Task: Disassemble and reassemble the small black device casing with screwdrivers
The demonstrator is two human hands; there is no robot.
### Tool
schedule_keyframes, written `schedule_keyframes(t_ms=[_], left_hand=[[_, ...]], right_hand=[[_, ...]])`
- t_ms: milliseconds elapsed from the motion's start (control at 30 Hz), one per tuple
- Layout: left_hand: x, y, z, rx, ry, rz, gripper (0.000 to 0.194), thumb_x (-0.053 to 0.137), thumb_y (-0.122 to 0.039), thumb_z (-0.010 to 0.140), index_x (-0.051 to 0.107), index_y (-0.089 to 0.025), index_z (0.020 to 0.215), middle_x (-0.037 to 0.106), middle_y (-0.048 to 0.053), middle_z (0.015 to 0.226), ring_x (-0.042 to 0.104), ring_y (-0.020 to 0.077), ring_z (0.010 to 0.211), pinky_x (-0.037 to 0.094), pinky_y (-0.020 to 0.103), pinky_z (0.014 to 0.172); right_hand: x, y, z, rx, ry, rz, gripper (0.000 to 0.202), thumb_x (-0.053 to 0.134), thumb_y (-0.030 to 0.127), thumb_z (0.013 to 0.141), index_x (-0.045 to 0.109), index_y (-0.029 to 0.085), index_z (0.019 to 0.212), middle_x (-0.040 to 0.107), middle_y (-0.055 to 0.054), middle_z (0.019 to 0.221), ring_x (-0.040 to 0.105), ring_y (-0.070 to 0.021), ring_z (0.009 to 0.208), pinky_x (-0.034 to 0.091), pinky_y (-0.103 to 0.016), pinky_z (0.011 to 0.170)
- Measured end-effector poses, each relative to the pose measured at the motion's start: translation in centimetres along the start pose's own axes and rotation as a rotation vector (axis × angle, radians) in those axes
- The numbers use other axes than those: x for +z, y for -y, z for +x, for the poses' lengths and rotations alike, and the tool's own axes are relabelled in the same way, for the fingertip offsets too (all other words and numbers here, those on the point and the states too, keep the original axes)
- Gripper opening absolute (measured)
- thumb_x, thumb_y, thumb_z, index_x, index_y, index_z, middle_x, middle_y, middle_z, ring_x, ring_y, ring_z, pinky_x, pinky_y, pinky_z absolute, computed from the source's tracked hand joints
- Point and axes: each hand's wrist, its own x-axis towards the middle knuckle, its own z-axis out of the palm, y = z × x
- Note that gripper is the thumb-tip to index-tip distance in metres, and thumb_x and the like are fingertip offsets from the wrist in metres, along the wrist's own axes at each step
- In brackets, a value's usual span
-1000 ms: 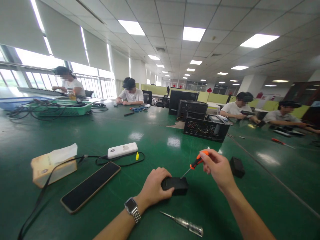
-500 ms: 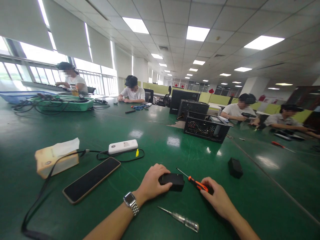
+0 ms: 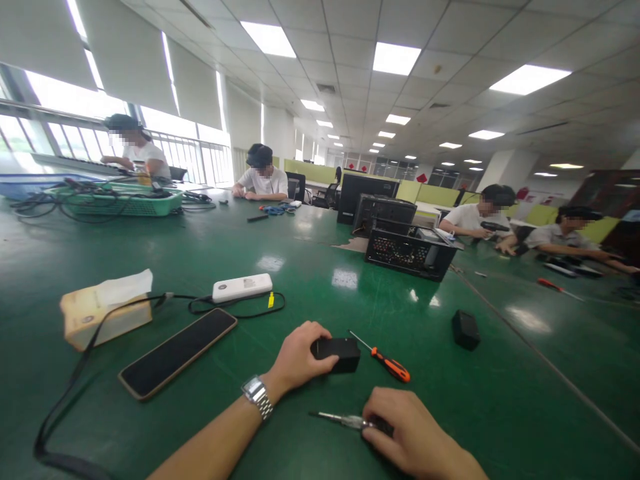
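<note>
My left hand, with a watch on its wrist, grips a small black box on the table, thumb at the near side and fingers over the far side. My right hand is closed around the handle of a clear-handled screwdriver; the blade points left and most of the handle is hidden under the fingers. Between the box and the right side lies an orange-and-black screwdriver, touched by neither hand. A second black box stands farther right.
On the left are a phone, a tissue pack and a white power bank with a black cable. Computer cases stand at the back, a green basket of cables at the far left. Several people sit around the green table.
My right hand has let go of the orange-and-black screwdriver, moved down and left, and taken hold of the clear-handled screwdriver. My left hand stays on the box. The view has shifted slightly.
</note>
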Motion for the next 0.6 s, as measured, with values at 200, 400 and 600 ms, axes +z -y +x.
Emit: schedule_keyframes(t_ms=[200, 400, 600], left_hand=[[0.0, 0.5, 0.2, -0.041, -0.029, -0.045, 0.024, 0.074, -0.030, 0.069, 0.063, -0.020, 0.088, 0.064, 0.002, 0.086, 0.059, 0.0204, 0.080, 0.046, 0.031, 0.075], [-0.2, 0.7, 0.1, 0.014, 0.029, -0.103, 0.026, 0.076, -0.025, 0.066, 0.064, -0.019, 0.089, 0.064, 0.001, 0.087, 0.059, 0.0195, 0.081, 0.046, 0.028, 0.074], [-0.7, 0.4, 0.2, 0.047, 0.107, -0.156, 0.027, 0.076, -0.024, 0.063, 0.066, -0.019, 0.088, 0.064, 0.001, 0.086, 0.059, 0.0187, 0.080, 0.045, 0.027, 0.076]], right_hand=[[-1.8, -4.2, -0.7, 0.200, -0.258, 0.178, 0.022, 0.051, 0.038, 0.089, 0.064, 0.021, 0.083, 0.058, 0.001, 0.068, 0.052, -0.0157, 0.062, 0.037, -0.026, 0.060], [-2.6, -6.4, -1.2, 0.256, -0.364, 0.266, 0.026, 0.051, 0.041, 0.089, 0.065, 0.019, 0.086, 0.062, -0.001, 0.076, 0.054, -0.0170, 0.066, 0.038, -0.027, 0.061], [-2.6, -5.9, -1.0, 0.243, -0.381, 0.236, 0.018, 0.051, 0.033, 0.087, 0.064, 0.020, 0.087, 0.061, -0.001, 0.077, 0.053, -0.0166, 0.066, 0.040, -0.028, 0.061]])
